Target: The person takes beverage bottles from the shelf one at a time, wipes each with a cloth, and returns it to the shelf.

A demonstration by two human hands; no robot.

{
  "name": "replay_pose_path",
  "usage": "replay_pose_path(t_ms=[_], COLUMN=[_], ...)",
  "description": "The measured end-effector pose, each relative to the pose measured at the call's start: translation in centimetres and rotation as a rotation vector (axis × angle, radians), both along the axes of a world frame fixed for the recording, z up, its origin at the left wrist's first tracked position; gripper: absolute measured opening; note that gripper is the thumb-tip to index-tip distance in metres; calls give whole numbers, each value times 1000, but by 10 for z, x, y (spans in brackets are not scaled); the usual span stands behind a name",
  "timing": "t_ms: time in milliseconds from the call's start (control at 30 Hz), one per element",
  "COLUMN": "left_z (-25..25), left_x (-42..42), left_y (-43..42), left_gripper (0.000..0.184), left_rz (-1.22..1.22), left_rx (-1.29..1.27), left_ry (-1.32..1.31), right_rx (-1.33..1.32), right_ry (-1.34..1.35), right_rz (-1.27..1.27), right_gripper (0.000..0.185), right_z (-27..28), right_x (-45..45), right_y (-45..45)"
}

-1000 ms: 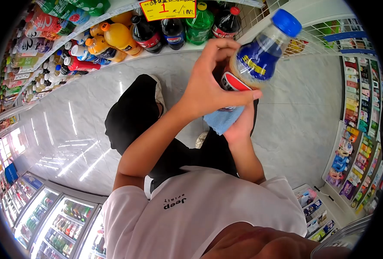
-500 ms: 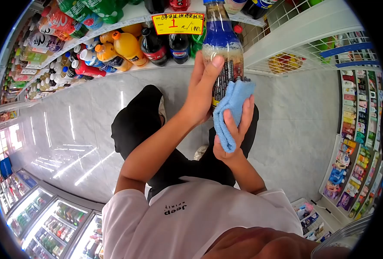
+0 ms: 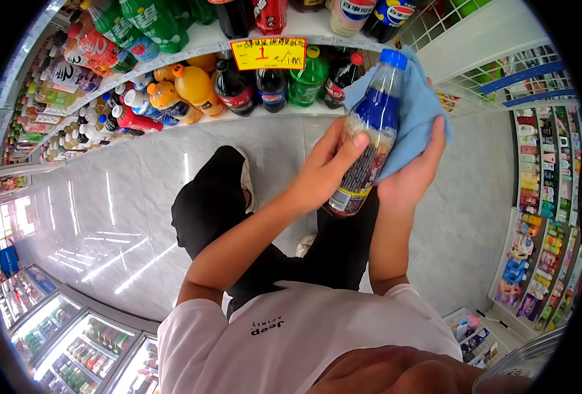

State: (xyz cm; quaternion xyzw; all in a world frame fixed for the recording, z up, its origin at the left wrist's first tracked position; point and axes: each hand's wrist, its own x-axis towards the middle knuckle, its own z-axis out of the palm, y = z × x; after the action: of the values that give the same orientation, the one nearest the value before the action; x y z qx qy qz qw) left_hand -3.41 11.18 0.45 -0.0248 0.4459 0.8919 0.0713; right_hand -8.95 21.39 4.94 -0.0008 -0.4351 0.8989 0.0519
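A clear plastic bottle (image 3: 373, 118) with a blue cap, blue upper label and dark lower part is held tilted, cap toward the shelf. My left hand (image 3: 325, 164) is closed round its lower half, thumb across the front. On the bottle's right side, my right hand (image 3: 412, 176) is closed on a light blue cloth (image 3: 425, 108), spread behind and against the bottle's neck and side. Part of the right fingers is hidden by the cloth. A yellow price sign (image 3: 269, 54) hangs at the shelf edge just beyond.
Shelves (image 3: 205, 43) of drink bottles curve across the top and left. White wire racks (image 3: 494, 72) stand at upper right, with packaged goods (image 3: 534, 262) beyond. Glass-door coolers (image 3: 84, 351) are at lower left. My legs (image 3: 215, 197) are bent over the grey tile floor (image 3: 153, 177).
The bottle has come down toward me and now leans right, its cap fully in view. The cloth has gone from a folded bundle in front of the bottle to spread open behind it.
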Motion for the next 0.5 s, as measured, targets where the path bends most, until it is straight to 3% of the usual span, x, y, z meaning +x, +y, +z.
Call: replay_pose_path(t_ms=[133, 267, 300, 400, 500], left_z=[-13, 1, -3, -10, -16], left_x=[-2, -2, -1, 0, -2], left_y=[0, -1, 2, 13, 5], left_gripper=[53, 42, 33, 30, 46], left_rz=[61, -206, -181, 57, 30], left_rx=[-420, 72, 135, -36, -55], left_ry=[93, -94, -98, -28, 20], right_rx=[-145, -19, 22, 158, 44], right_ry=[-123, -1, 29, 90, -128], right_rz=[17, 19, 26, 113, 94], right_gripper=[57, 57, 57, 54, 53], right_z=[10, 14, 14, 4, -1], right_x=[-25, -40, -42, -39, -34], right_y=[10, 10, 11, 14, 17])
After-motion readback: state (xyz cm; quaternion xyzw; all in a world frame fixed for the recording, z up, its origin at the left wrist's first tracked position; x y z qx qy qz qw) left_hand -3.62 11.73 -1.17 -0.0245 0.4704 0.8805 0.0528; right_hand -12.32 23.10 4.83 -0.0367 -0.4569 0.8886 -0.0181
